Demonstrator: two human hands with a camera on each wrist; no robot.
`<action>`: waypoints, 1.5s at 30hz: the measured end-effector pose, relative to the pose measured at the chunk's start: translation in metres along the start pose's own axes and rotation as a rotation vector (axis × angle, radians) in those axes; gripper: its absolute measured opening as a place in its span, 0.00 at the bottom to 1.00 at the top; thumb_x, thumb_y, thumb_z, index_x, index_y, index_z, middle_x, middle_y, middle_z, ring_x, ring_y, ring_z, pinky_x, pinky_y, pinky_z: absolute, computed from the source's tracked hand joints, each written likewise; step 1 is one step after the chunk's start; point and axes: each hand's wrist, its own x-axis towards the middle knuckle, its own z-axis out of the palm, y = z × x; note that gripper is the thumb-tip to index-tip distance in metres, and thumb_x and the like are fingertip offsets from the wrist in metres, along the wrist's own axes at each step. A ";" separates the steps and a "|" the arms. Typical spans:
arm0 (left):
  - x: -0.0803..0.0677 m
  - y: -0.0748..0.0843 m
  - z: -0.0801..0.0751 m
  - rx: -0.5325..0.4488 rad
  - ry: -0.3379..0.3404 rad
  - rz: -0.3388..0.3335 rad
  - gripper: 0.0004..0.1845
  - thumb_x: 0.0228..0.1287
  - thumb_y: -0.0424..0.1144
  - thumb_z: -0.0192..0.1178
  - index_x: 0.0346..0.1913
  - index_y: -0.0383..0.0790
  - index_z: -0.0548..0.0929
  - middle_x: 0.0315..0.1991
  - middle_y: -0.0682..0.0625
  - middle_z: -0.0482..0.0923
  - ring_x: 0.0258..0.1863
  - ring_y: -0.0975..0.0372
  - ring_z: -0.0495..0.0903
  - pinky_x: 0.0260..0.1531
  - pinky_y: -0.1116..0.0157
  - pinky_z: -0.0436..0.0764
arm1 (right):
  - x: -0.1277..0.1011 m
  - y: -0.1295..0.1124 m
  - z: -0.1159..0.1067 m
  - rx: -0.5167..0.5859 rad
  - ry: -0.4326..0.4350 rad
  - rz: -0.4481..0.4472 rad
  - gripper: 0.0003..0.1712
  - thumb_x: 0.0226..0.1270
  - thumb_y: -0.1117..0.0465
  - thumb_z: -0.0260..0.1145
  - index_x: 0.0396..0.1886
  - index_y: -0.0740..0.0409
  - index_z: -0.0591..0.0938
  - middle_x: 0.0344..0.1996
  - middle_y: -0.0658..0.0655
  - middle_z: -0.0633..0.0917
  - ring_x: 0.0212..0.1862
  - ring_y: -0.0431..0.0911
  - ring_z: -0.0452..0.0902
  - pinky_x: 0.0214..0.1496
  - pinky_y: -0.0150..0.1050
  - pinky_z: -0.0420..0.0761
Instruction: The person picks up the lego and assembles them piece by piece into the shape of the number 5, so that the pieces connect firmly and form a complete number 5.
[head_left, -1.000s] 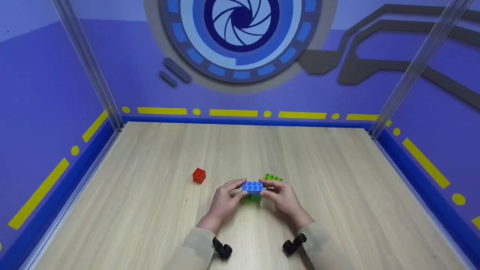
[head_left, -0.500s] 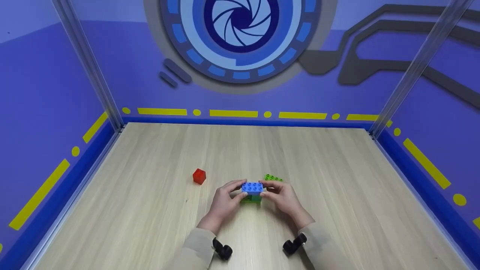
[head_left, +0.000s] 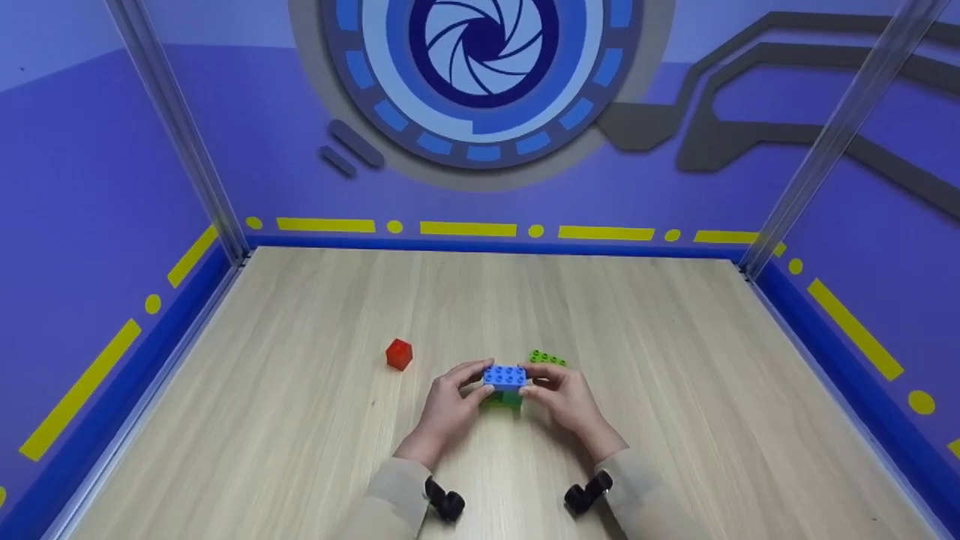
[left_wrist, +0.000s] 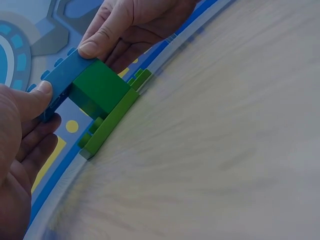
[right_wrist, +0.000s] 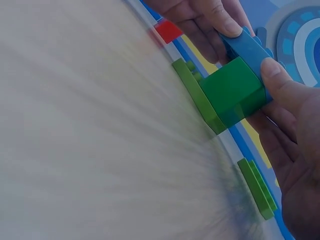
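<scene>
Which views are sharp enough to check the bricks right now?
Head view: evenly lit, sharp, blue brick small. Left wrist view: dim, table smeared, green brick clear. Right wrist view: table likewise blurred, stack crisp, red cube soft.

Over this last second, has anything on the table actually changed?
Hardly anything. Both hands, left and right, still pinch the blue brick atop the green block, perhaps pressed slightly lower. The red cube and the loose green plate stayed put.
</scene>
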 end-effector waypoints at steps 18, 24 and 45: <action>0.000 0.000 -0.001 -0.017 -0.019 -0.038 0.24 0.70 0.33 0.65 0.68 0.39 0.80 0.66 0.44 0.80 0.65 0.49 0.80 0.63 0.60 0.82 | 0.000 0.002 0.002 0.033 0.014 0.018 0.21 0.63 0.63 0.76 0.55 0.65 0.86 0.52 0.66 0.88 0.56 0.57 0.85 0.59 0.39 0.87; -0.002 -0.001 -0.001 -0.027 -0.025 -0.054 0.24 0.71 0.33 0.65 0.68 0.40 0.79 0.66 0.45 0.79 0.66 0.50 0.80 0.63 0.63 0.81 | -0.002 0.004 0.003 0.054 0.008 0.034 0.21 0.63 0.64 0.75 0.56 0.64 0.86 0.53 0.65 0.88 0.57 0.56 0.85 0.62 0.42 0.85; 0.000 -0.003 0.000 -0.064 -0.017 -0.026 0.23 0.70 0.33 0.66 0.67 0.37 0.80 0.65 0.42 0.80 0.64 0.48 0.81 0.63 0.62 0.82 | -0.002 0.006 0.002 0.047 0.006 0.023 0.23 0.63 0.63 0.76 0.57 0.65 0.85 0.53 0.65 0.88 0.57 0.54 0.85 0.61 0.41 0.85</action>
